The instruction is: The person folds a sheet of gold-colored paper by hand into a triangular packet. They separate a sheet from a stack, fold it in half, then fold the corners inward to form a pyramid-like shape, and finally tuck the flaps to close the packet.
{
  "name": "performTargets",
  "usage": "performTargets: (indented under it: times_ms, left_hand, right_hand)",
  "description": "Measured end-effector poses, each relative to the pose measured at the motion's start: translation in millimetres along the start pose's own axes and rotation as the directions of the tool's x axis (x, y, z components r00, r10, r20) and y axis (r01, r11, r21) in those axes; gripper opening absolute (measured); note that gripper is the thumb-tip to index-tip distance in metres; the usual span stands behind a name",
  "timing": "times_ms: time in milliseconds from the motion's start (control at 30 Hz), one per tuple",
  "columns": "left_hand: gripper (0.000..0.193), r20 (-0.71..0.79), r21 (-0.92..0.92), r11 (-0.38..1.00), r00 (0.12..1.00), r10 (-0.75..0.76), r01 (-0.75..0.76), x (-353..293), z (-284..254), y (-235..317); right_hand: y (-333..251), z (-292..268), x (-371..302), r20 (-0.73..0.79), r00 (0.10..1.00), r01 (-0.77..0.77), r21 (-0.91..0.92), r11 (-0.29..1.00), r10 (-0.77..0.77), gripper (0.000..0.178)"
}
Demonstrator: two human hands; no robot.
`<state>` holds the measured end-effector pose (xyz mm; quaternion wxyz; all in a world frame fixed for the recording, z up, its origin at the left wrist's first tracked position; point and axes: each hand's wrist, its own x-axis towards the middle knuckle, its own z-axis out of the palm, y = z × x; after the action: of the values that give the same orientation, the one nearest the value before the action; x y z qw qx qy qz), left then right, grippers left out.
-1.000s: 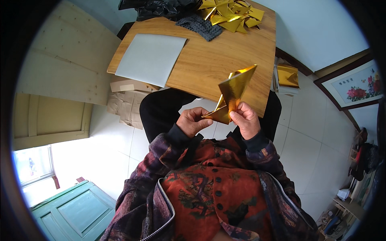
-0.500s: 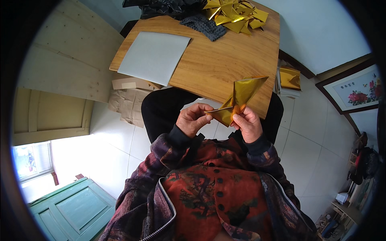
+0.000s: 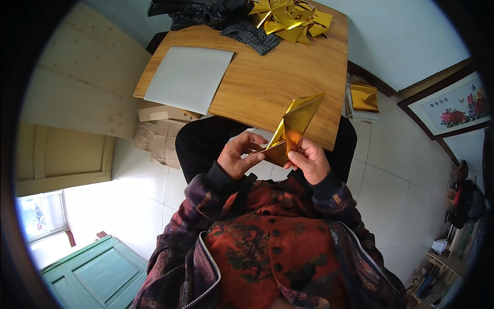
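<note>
Above my lap, just off the near edge of the table, a folded piece of gold foil paper (image 3: 302,114) stands with a long pointed flap upward. My right hand (image 3: 310,159) pinches its lower right part between thumb and fingers. My left hand (image 3: 239,154) is at the lower left corner, thumb against the paper and fingers curled around the edge, the index finger a little raised. The lower folds are partly hidden by my fingers.
On the wooden table (image 3: 267,92) lie a grey-white sheet (image 3: 190,77), a dark textured cloth (image 3: 252,38), a black plastic bag (image 3: 206,11) and a pile of folded gold pieces (image 3: 293,20). A paper stack with gold foil (image 3: 364,98) is right of the table; brown paper (image 3: 157,136) lies left.
The tall gold flap has tilted and shifted left, showing a bright crease along its left side. My left fingers have loosened slightly from a tight pinch. The whole view has shifted a little.
</note>
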<state>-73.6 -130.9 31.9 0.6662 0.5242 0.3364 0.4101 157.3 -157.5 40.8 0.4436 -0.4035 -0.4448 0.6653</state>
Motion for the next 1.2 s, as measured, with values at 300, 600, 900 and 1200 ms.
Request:
performTargets:
  times_ms: [300, 600, 900, 1200]
  left_hand:
    - [0.023, 0.232, -0.022, 0.973, 0.948, -0.218, 0.229, 26.7, -1.7, 2.7]
    - [0.021, -0.072, -0.332, 0.919, 0.965, -0.252, 0.215, 26.8, 7.5, -6.9]
    - [0.019, -0.16, -0.358, 0.922, 0.963, -0.215, 0.146, 25.0, 17.6, -16.8]
    - [0.02, -0.129, -0.329, 0.926, 0.962, -0.239, 0.186, 21.6, 16.6, -24.4]
  right_hand:
    - [-21.0, -7.0, 8.4, 0.146, 0.986, -0.037, -0.253, 0.967, 0.076, 0.017]
    - [-6.3, 3.4, 1.1, -0.013, 0.994, 0.106, -0.078, 0.991, -0.107, 0.016]
    - [1.4, 9.0, 0.3, -0.103, 0.99, 0.082, -0.138, 0.987, -0.096, 0.015]
    - [3.9, 6.0, -0.2, -0.115, 0.987, 0.081, -0.232, 0.969, -0.11, 0.018]
